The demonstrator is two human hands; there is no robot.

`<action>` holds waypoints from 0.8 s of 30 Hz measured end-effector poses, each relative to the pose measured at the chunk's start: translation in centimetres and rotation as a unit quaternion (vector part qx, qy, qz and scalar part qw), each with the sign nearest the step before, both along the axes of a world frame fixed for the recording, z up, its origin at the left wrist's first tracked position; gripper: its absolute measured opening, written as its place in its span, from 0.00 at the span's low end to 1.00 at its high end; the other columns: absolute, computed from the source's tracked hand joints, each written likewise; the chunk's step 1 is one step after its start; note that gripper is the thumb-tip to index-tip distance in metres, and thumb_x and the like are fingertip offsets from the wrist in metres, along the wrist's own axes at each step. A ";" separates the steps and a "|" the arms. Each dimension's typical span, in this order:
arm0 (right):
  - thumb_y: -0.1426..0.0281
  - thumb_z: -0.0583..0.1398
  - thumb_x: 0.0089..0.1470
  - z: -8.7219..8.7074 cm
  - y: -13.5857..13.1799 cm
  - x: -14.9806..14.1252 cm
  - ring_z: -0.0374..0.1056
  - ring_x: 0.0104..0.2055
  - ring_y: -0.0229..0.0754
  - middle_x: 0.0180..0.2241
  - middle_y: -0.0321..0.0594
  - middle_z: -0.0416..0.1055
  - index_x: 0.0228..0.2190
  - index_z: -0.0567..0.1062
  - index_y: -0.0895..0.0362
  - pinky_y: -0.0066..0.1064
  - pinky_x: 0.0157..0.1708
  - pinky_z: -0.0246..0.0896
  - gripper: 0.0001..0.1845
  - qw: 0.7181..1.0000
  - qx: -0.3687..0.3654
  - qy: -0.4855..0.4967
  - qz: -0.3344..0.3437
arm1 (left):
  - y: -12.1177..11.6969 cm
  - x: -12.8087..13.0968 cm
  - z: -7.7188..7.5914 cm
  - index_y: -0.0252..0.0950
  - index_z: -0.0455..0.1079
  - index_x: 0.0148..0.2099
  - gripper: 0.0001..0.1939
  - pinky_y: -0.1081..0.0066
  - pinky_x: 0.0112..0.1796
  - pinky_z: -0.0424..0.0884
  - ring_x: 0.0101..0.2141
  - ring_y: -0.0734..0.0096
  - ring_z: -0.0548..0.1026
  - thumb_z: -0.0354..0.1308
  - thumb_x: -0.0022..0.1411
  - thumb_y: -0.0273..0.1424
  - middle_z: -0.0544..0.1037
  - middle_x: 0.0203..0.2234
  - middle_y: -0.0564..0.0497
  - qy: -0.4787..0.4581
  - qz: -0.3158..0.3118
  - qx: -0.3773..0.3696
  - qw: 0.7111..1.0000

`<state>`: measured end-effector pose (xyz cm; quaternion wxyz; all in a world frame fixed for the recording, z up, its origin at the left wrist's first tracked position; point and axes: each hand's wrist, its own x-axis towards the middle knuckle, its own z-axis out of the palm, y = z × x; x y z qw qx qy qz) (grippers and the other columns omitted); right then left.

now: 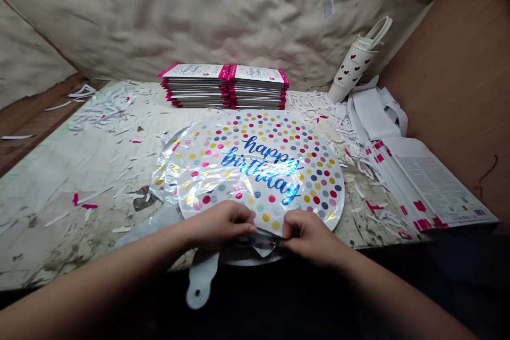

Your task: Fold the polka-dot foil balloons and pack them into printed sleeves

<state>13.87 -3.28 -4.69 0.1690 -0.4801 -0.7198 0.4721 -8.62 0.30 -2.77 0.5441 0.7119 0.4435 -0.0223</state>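
Note:
A flat round foil balloon (263, 164) with coloured dots and blue "happy birthday" lettering lies on the worktable (59, 170), on top of other flat balloons. My left hand (219, 226) and my right hand (308, 236) both pinch its near edge, fingers closed, lifting and folding that edge a little. A white balloon neck tab (201, 279) hangs over the table's front edge under my left forearm.
Two stacks of pink-edged packaging cards (225, 86) stand at the back. Printed cards (426, 180) fan out at the right. A white cup with red hearts (353, 69) leans in the back right corner. Paper scraps litter the table.

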 end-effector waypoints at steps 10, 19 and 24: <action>0.65 0.56 0.52 0.6 1.4 -2.2 0.61 0.29 0.36 0.24 0.35 0.66 0.23 0.73 0.58 0.27 0.31 0.55 0.12 0.997 -0.037 0.067 0.027 | -1.5 -0.1 1.6 0.37 0.65 0.28 0.06 0.76 0.27 0.59 0.26 0.73 0.68 0.48 0.54 0.29 0.71 0.23 0.55 0.068 0.021 0.178 0.982; 0.60 0.56 0.53 -1.2 1.4 -1.5 0.54 0.23 0.31 0.21 0.32 0.59 0.24 0.68 0.58 0.25 0.25 0.51 0.15 0.954 -0.112 0.252 -0.119 | -2.8 -10.7 2.5 0.37 0.59 0.54 0.27 0.59 0.48 0.61 0.47 0.55 0.66 0.56 0.53 0.40 0.68 0.46 0.43 0.227 0.079 0.484 0.842; 0.69 0.54 0.53 -0.7 -0.6 -2.3 0.65 0.34 0.39 0.29 0.39 0.69 0.29 0.71 0.58 0.32 0.38 0.61 0.08 0.987 0.095 0.125 -0.019 | -2.5 -9.9 1.6 0.37 0.48 0.62 0.36 0.56 0.56 0.51 0.56 0.56 0.59 0.55 0.56 0.42 0.59 0.58 0.43 0.133 0.053 0.545 0.826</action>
